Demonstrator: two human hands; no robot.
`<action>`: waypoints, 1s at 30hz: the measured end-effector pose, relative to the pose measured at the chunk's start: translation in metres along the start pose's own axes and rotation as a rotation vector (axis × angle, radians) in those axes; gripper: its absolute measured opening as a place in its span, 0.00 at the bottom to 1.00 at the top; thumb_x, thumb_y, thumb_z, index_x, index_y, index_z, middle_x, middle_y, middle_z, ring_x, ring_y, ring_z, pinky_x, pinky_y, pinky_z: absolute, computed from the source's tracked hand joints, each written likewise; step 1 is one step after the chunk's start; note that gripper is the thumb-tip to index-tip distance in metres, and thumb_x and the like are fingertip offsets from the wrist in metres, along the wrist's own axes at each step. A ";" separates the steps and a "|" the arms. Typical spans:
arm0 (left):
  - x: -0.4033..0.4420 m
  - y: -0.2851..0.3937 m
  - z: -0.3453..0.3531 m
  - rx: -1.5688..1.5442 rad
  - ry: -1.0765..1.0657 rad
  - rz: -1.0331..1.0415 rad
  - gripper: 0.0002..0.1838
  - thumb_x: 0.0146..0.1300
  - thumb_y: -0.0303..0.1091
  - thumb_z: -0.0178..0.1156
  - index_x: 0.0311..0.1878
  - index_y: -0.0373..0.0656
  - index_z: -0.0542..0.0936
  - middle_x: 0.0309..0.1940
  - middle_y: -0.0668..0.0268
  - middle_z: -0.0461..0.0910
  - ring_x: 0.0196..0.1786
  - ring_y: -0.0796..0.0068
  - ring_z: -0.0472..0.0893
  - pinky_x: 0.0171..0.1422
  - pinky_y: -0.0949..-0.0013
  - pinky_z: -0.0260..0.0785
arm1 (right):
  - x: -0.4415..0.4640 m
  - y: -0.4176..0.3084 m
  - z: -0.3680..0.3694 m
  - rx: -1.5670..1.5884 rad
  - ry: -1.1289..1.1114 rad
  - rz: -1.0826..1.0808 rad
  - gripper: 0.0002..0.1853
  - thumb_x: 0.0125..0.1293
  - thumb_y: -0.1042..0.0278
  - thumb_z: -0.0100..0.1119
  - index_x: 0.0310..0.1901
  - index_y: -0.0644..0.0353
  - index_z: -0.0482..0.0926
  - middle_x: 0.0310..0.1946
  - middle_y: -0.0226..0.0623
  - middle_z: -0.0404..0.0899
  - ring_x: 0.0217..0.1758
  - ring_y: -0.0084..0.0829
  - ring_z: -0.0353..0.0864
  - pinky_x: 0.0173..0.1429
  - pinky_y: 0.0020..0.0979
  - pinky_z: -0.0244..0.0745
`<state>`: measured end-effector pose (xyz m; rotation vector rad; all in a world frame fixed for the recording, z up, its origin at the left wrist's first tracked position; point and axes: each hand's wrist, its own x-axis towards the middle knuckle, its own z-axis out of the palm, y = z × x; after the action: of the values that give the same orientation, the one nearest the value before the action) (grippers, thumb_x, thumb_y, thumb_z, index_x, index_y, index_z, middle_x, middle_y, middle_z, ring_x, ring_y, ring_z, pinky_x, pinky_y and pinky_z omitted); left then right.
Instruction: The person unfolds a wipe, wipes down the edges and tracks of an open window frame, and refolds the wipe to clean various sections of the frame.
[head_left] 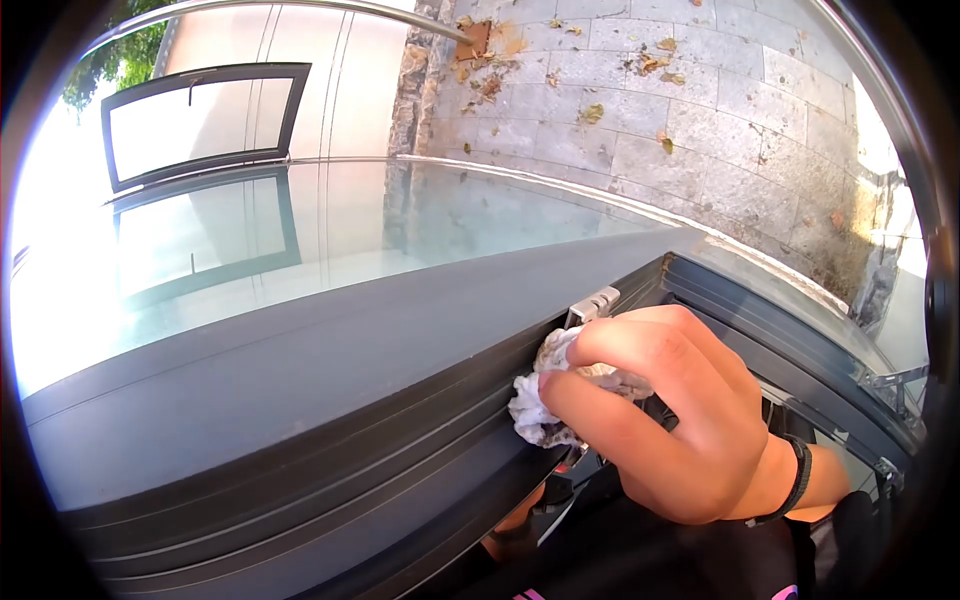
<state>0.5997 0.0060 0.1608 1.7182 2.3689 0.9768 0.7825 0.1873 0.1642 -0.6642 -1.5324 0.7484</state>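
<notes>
My right hand [680, 410] reaches in from the right, wearing a dark wristband [797, 480]. Its thumb and fingers are closed around a crumpled white rag [545, 410] with greyish stains. The rag is pressed against the grooved inner edge of a dark grey window frame [300, 440]. Just above the fingers, a small silver metal fitting [592, 305] sits on that frame. My left hand is not recognisable in view; a small part of a limb with a dark strap shows below the frame, and I cannot tell whether it is a reflection.
Beyond the frame lies a reflective glass pane [400, 225]. Another dark-framed window [205, 125] stands open at the upper left. Stone paving [620, 120] with fallen leaves spreads outside, below a metal rail [300, 5]. Metal hinge arms [890, 378] are at the right.
</notes>
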 end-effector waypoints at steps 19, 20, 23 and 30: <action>0.003 0.001 0.005 -0.034 -0.082 0.002 0.22 0.64 0.32 0.67 0.59 0.38 0.73 0.51 0.58 0.80 0.48 0.65 0.82 0.53 0.66 0.75 | -0.010 0.008 -0.005 -0.027 -0.094 -0.112 0.16 0.44 0.79 0.64 0.38 0.75 0.80 0.36 0.47 0.78 0.31 0.38 0.79 0.32 0.31 0.77; 0.005 0.001 0.006 -0.036 -0.086 0.002 0.22 0.64 0.32 0.67 0.59 0.38 0.74 0.51 0.58 0.80 0.48 0.65 0.82 0.53 0.66 0.75 | -0.015 0.014 -0.005 -0.075 -0.116 -0.090 0.15 0.43 0.78 0.62 0.36 0.74 0.80 0.34 0.43 0.75 0.31 0.37 0.77 0.32 0.30 0.76; 0.007 -0.001 0.011 -0.042 -0.094 0.010 0.22 0.64 0.32 0.67 0.59 0.38 0.74 0.51 0.58 0.80 0.48 0.65 0.82 0.53 0.66 0.75 | -0.044 0.046 -0.010 -0.191 -0.233 0.009 0.13 0.43 0.80 0.59 0.35 0.71 0.78 0.31 0.39 0.71 0.31 0.36 0.74 0.33 0.30 0.75; 0.012 0.001 0.016 -0.053 -0.117 0.021 0.22 0.63 0.32 0.68 0.58 0.38 0.75 0.50 0.58 0.81 0.48 0.64 0.82 0.53 0.66 0.75 | -0.042 0.042 -0.021 -0.066 -0.155 0.047 0.15 0.44 0.83 0.62 0.39 0.72 0.80 0.34 0.42 0.75 0.29 0.36 0.76 0.31 0.31 0.74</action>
<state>0.6023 0.0239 0.1519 1.7348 2.2376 0.9060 0.8065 0.1827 0.1062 -0.7073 -1.6941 0.8031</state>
